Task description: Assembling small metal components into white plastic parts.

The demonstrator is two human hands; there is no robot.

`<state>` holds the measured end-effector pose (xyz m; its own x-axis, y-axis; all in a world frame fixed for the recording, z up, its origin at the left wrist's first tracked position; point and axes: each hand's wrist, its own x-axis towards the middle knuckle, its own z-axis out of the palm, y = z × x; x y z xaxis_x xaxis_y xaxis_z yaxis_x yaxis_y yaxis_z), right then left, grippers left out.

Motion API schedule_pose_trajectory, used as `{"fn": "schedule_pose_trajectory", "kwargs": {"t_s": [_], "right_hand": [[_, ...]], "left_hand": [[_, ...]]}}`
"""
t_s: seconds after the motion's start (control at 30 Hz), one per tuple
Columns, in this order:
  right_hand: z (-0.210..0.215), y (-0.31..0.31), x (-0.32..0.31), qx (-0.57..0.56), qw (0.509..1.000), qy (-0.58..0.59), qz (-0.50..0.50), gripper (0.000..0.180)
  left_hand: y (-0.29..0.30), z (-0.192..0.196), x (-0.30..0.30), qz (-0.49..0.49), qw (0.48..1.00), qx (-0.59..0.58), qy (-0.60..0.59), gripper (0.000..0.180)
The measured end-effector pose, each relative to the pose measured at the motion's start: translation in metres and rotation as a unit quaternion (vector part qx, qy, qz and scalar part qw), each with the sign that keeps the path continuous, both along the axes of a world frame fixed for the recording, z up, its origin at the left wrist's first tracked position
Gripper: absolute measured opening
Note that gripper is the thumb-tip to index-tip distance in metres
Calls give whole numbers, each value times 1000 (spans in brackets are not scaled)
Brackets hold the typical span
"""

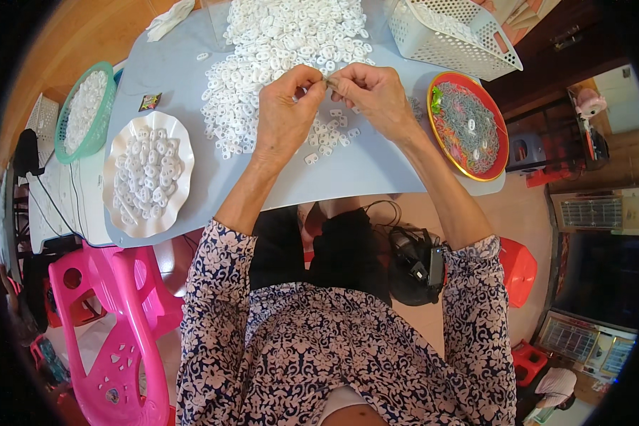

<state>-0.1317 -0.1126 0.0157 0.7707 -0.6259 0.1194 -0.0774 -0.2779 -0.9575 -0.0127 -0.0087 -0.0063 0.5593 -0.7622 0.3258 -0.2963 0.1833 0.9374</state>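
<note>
Above the grey tabletop [216, 174], the left hand [289, 110] and right hand [378, 99] meet, fingertips pinching a tiny item [329, 82] too small to identify. Loose white pieces [238, 92] lie heaped beneath and beyond them, left of a red bowl [468, 79].

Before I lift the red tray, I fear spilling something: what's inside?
The red tray holds a tangled heap of thin grey pieces, with at least two white pieces on top. Whatever lies beneath the heap is covered and cannot be seen.
</note>
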Motion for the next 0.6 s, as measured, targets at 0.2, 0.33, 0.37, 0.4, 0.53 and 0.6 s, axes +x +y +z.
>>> {"fn": "schedule_pose_trajectory", "kwargs": {"t_s": [0.2,0.33,0.37,0.4,0.53,0.6], "right_hand": [[-9,0,2,-29,999,-23,-9,19],[-9,4,2,-133,990,-17,-49,20],[-7,5,2,-171,983,-10,-58,20],[-7,5,3,-171,984,-10,-58,20],[-6,9,4,-146,986,-35,-75,20],[-6,9,2,-124,988,-37,-85,21]], "left_hand": [[-1,2,-2,-11,1000,1,12,6],[2,3,-2,-44,999,13,23,4],[2,3,-1,-43,999,13,23,4],[2,3,0,-62,997,24,41,4],[-1,-2,4,-108,986,-10,123,6],[-1,-2,7,-123,980,-17,153,8]]}}
